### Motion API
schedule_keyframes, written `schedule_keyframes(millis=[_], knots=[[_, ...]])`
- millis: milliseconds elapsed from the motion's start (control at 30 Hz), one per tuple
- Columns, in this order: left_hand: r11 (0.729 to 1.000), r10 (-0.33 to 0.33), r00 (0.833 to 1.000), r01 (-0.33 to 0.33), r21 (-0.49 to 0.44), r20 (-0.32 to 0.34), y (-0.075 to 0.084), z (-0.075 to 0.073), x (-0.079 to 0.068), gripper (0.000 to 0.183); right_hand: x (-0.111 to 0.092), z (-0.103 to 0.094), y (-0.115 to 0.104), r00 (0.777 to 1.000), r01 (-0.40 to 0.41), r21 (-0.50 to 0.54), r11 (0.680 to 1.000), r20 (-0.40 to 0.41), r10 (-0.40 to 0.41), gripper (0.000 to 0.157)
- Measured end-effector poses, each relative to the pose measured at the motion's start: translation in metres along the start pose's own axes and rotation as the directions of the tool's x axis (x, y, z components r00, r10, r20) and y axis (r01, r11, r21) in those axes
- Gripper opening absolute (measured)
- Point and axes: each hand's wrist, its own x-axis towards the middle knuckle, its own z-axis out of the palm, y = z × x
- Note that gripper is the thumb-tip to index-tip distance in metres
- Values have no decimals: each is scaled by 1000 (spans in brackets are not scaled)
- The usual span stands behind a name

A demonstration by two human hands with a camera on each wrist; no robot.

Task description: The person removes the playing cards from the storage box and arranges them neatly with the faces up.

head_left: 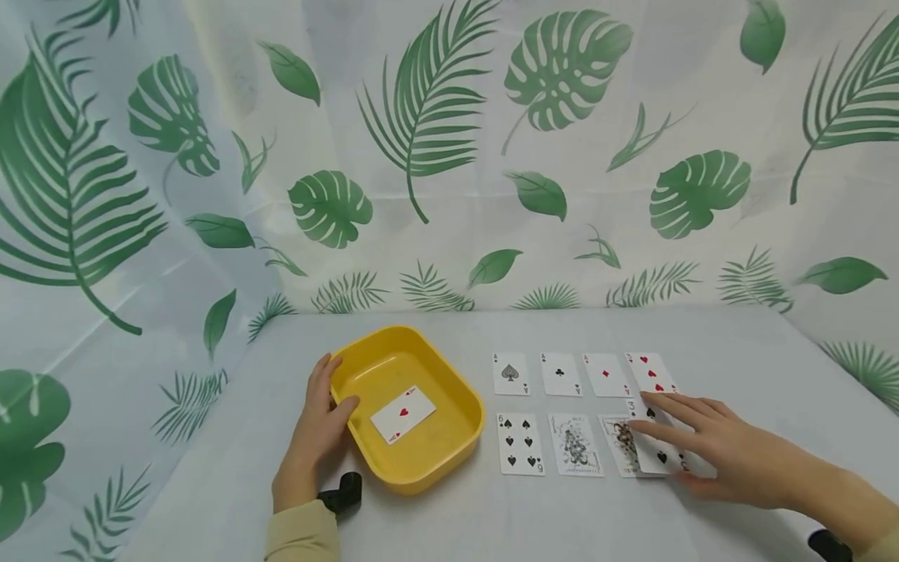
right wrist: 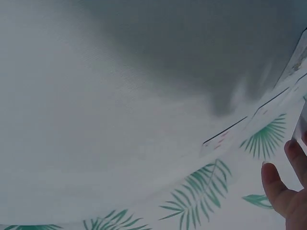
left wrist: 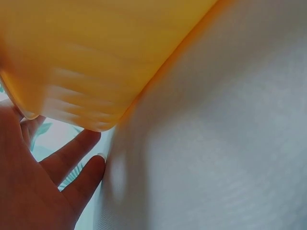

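Observation:
A yellow plastic tray (head_left: 449, 457) stands left of centre, with an ace of hearts (head_left: 403, 414) lying face up inside. My left hand (head_left: 312, 433) holds the tray's left rim, thumb at the edge and fingers along the outer side; in the left wrist view the fingers (left wrist: 81, 148) reach under the tray wall. On the right, my right hand (head_left: 737, 449) holds a three of spades (head_left: 649, 453) between thumb and fingers. The card overlaps a coloured joker (head_left: 618, 437), and my hand hides part of it. In the right wrist view only a few fingers (right wrist: 276, 184) show.
Behind lie an ace of spades (head_left: 510, 373), ace of clubs (head_left: 560, 375), ace of diamonds (head_left: 606, 375) and a hearts card (head_left: 646, 367). In front are a six of spades (head_left: 520, 443) and a grey joker (head_left: 576, 445). A leaf-patterned curtain (head_left: 449, 242) borders the white table (head_left: 562, 523).

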Motion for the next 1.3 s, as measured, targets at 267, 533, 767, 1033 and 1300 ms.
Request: schedule_keyframes(millis=[267,533,767,1033,1300], knots=[[1000,-21,1000,21,6,3,1,0,-1,72,-25,-4,18,965,-165,17,986,208,158,80],[1000,-19,1000,19,-9,3,1,1,-1,73,-32,8,25,943,-242,7,970,236,233,78],[1000,-13,1000,13,-15,-1,1,1,0,73,-30,14,25,925,-275,52,960,287,250,75],[1000,-12,1000,12,-15,-4,2,1,0,73,-28,11,23,924,-277,41,960,286,255,81],[1000,-22,1000,21,-22,-12,3,1,-2,73,-10,1,21,984,-160,-9,987,81,160,87]])
